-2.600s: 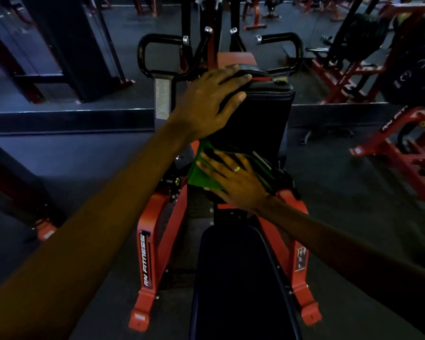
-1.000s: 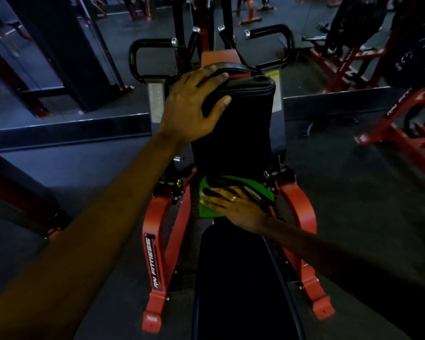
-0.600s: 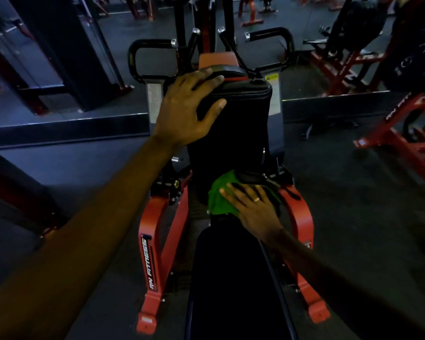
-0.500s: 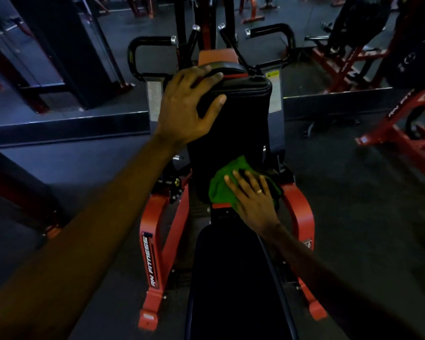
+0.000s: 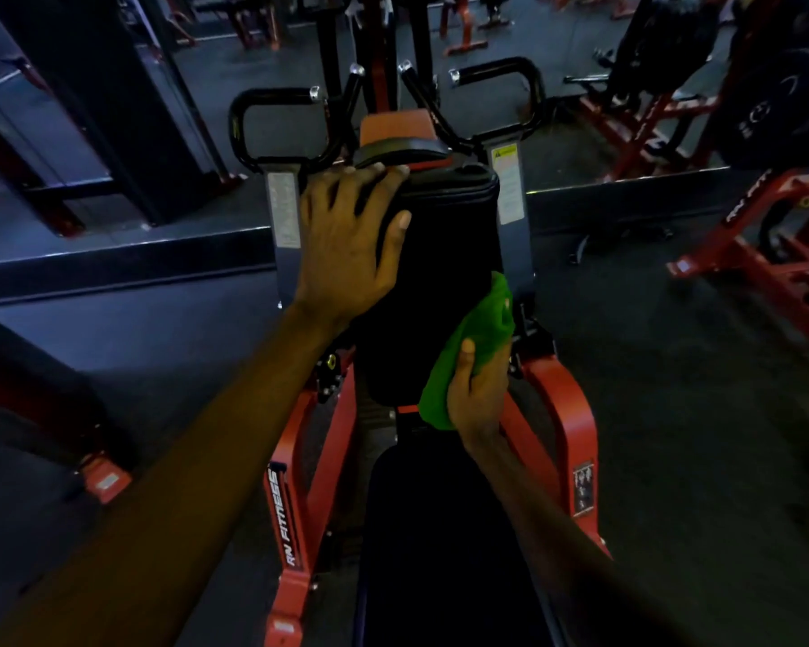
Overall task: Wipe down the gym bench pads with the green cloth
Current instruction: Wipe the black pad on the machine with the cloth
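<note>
Left hand (image 5: 346, 240) spread flat on upright pad's (image 5: 444, 254) top-left corner, likely bracing it. Right hand (image 5: 479, 394) grips bunched green cloth (image 5: 482, 333) against pad's lower right edge, above seat pad (image 5: 440, 544), probably to wipe that side.

I see only the thumb of the right hand (image 5: 475, 399); its fingers are hidden behind the green cloth (image 5: 482, 333). The left hand (image 5: 346, 245) covers the back pad (image 5: 440, 273) at its upper left corner. The seat pad (image 5: 440, 530) runs off the bottom edge, and I cannot read the warning label (image 5: 505, 158).
</note>
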`<state>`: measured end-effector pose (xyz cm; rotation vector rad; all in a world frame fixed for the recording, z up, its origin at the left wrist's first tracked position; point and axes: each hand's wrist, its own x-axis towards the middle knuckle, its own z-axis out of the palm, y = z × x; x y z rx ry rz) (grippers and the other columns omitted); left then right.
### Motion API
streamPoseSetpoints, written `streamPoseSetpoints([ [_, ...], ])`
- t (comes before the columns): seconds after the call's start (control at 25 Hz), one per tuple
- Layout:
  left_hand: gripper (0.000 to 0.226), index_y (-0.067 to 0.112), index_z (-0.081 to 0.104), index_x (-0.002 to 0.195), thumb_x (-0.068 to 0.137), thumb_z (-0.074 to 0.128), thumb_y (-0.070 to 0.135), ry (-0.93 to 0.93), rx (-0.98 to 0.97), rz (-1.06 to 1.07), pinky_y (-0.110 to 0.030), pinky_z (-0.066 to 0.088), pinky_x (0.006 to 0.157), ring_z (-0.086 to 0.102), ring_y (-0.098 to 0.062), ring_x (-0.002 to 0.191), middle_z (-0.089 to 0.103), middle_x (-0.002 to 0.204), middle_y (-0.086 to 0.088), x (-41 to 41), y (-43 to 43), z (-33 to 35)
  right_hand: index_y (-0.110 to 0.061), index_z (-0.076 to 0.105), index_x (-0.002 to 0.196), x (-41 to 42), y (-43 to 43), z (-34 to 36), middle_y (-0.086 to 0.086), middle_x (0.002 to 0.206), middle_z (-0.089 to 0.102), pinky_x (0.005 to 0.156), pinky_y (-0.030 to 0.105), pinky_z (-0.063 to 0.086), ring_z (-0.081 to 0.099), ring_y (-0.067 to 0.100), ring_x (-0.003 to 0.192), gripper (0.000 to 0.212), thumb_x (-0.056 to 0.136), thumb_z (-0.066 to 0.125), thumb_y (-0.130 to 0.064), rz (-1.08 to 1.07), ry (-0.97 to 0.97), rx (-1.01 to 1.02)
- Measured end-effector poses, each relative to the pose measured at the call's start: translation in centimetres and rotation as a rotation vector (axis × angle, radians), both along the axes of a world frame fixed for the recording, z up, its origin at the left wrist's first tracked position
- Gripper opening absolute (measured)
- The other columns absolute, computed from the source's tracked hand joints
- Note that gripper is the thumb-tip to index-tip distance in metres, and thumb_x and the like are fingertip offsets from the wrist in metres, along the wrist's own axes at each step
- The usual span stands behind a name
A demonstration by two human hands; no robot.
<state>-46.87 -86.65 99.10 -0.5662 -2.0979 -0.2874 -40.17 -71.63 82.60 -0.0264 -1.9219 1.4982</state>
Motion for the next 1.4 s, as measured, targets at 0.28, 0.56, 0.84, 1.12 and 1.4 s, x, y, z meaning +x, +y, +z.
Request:
streamPoseSetpoints([
  [0.28, 0.044, 0.017, 0.057, 0.139, 0.104, 0.04, 0.039, -0.009, 0.001, 0.025, -0.048, 0.039, 0.099, 0.05, -0.035, 0.117, 0.059, 0.131, -0.011, -0.4, -0.1, -0.3, -0.001, 0.034, 0.15, -4.8, 0.5, 10.0, 0.015, 0.15, 0.045, 0.112, 0.05, 0.039, 0.043, 0.025, 0.141, 0.061, 0.105, 0.039, -0.042, -0.01, 0.17, -0.088],
  [0.56, 0.044, 0.017, 0.058, 0.137, 0.103, 0.041, 0.04, 0.023, 0.018, 0.046, -0.047, 0.04, 0.096, 0.047, -0.032, 0.118, 0.059, 0.13, -0.011, -0.7, 0.3, -0.6, 0.002, 0.032, 0.15, -2.1, 0.0, 1.1, 0.017, 0.155, 0.037, 0.115, 0.05, 0.034, 0.035, 0.027, 0.145, 0.07, 0.103, 0.038, -0.05, -0.069, 0.018, 0.044],
  [0.84, 0.044, 0.018, 0.059, 0.136, 0.104, 0.04, 0.041, 0.03, 0.024, 0.062, -0.046, 0.039, 0.096, 0.045, -0.031, 0.119, 0.06, 0.13, -0.011, -0.7, 0.4, -0.9, -0.003, 0.035, 0.15, -1.9, 0.2, 2.8, 0.013, 0.154, 0.041, 0.114, 0.053, 0.036, 0.038, 0.024, 0.144, 0.063, 0.105, 0.034, -0.047, 0.004, 0.051, -0.08],
  [1.12, 0.045, 0.012, 0.058, 0.133, 0.105, 0.036, 0.038, 0.009, 0.023, 0.094, -0.048, 0.04, 0.099, 0.043, -0.032, 0.119, 0.06, 0.129, -0.014, 0.1, 0.8, -0.4, -0.011, 0.032, 0.154, -5.5, 1.6, 14.1, 0.018, 0.161, 0.026, 0.12, 0.049, 0.025, 0.022, 0.029, 0.151, 0.061, 0.102, 0.043, -0.041, 0.009, 0.274, 0.337],
  [1.4, 0.046, 0.008, 0.051, 0.139, 0.107, 0.029, 0.033, -0.065, -0.052, 0.101, -0.038, 0.027, 0.113, 0.048, -0.036, 0.126, 0.054, 0.135, -0.019, 0.6, -0.4, -0.1, -0.021, 0.044, 0.145, -7.3, 4.5, 13.8, 0.007, 0.153, 0.043, 0.114, 0.055, 0.03, 0.035, 0.035, 0.142, 0.053, 0.096, 0.054, -0.039, 0.116, 0.417, 0.595],
])
